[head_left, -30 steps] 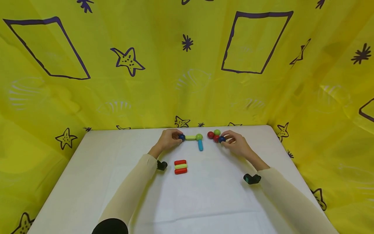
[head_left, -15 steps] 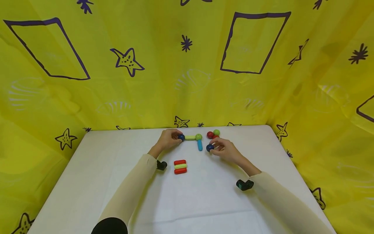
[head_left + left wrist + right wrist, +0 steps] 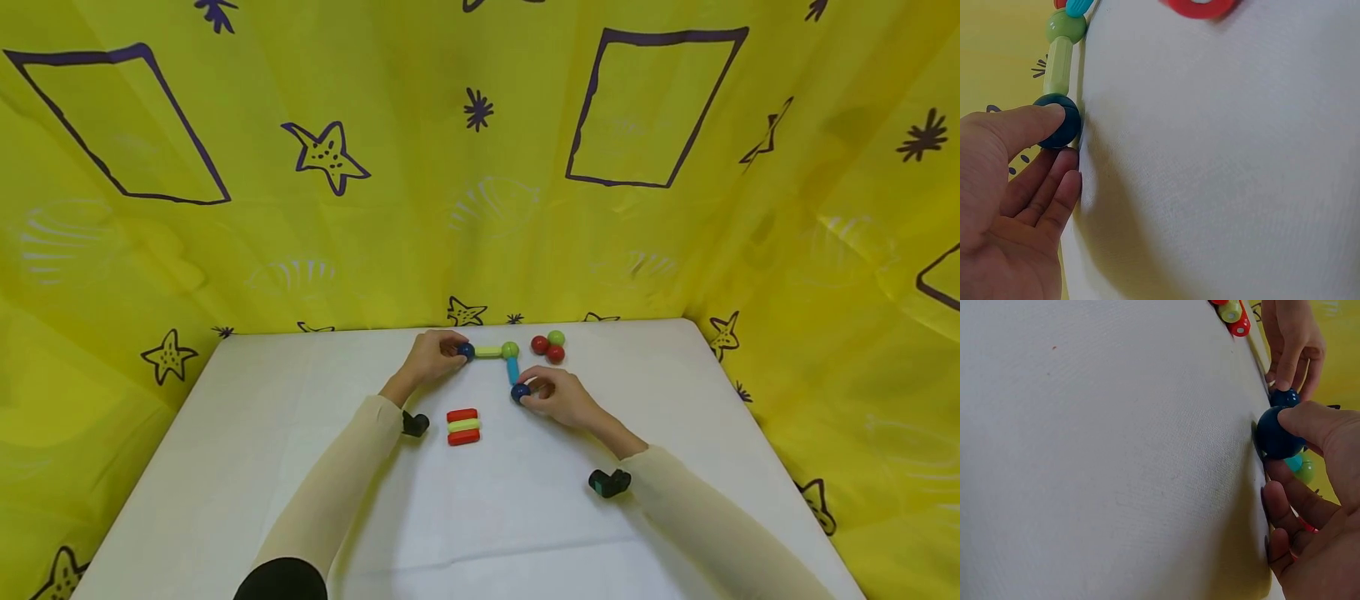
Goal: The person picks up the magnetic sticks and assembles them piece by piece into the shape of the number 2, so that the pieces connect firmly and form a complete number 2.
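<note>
My left hand point(image 3: 432, 356) pinches a dark blue ball point(image 3: 1059, 122) at the left end of a pale green rod point(image 3: 489, 352). The rod's other end meets a green ball point(image 3: 510, 350). From that green ball a light blue rod point(image 3: 513, 370) runs toward me. Thumb and fingers of my right hand point(image 3: 562, 398) grip a second dark blue ball point(image 3: 1277, 434), right at the near end of the light blue rod. In the right wrist view this ball hides most of that rod.
Two red balls point(image 3: 555, 354) and a green ball point(image 3: 556, 337) cluster at the back right. Nearer me, two red rods point(image 3: 463, 437) lie with a pale green rod point(image 3: 463, 426) between them. A yellow patterned curtain point(image 3: 405, 233) hangs behind the white table point(image 3: 225, 467).
My right hand has carried its dark blue ball away from the ball cluster, leftward and toward me, to the light blue rod's near end. The left hand has stayed on its blue ball.
</note>
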{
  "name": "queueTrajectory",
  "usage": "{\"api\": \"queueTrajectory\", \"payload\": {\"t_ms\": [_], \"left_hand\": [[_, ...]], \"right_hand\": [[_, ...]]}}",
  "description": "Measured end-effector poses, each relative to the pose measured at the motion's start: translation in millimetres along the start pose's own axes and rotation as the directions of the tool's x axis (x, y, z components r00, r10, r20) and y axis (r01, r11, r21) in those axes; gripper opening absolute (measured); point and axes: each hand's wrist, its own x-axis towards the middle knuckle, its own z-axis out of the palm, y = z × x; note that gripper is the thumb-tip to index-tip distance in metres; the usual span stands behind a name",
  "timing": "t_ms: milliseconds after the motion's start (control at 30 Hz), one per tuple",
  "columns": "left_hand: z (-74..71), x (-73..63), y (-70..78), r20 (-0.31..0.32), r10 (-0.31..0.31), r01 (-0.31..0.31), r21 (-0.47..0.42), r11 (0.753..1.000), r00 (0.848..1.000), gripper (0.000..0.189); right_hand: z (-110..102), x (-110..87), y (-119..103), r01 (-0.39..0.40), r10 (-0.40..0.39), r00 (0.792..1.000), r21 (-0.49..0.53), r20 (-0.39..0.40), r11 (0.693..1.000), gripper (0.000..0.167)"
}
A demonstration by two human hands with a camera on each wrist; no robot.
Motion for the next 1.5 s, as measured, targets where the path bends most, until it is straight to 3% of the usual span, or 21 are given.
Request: {"api": "queueTrajectory", "payload": {"t_ms": [333,600,833,1200,1400,1500], "left_hand": [[-4.1,-2.0,3.9,0.028,-0.008,0.007,0.035,0.999,1.000,0.036],[-8.7,0.6,24.5,0.043,0.129,-0.133,0.128,0.983,0.991,0.048],[1.3,7.6,52.1,0.176,0.225,-0.265,0.252,0.931,0.958,0.050],[32.9,14.4,66.5,0.341,0.218,-0.328,0.311,0.892,0.915,0.043],[43.0,17.0,67.0,0.384,0.173,-0.306,0.318,0.898,0.907,0.038],[46.1,18.3,65.1,0.402,0.167,-0.316,0.339,0.886,0.900,0.036]], "right_hand": [[1.1,-3.1,-0.4,-0.002,0.002,1.000,-0.014,-0.007,1.000,0.029],[1.0,-6.3,0.6,-0.008,0.007,0.999,-0.028,-0.036,1.000,0.031],[2.0,-7.1,3.2,-0.008,0.007,0.999,-0.027,-0.052,1.000,0.032],[5.3,-9.1,2.2,-0.023,0.023,0.997,0.004,-0.067,1.000,0.027],[5.2,-10.9,2.1,0.012,-0.012,0.997,0.008,-0.076,1.000,0.027],[4.7,-11.1,3.3,0.023,-0.023,0.997,0.002,-0.079,1.000,0.027]]}}
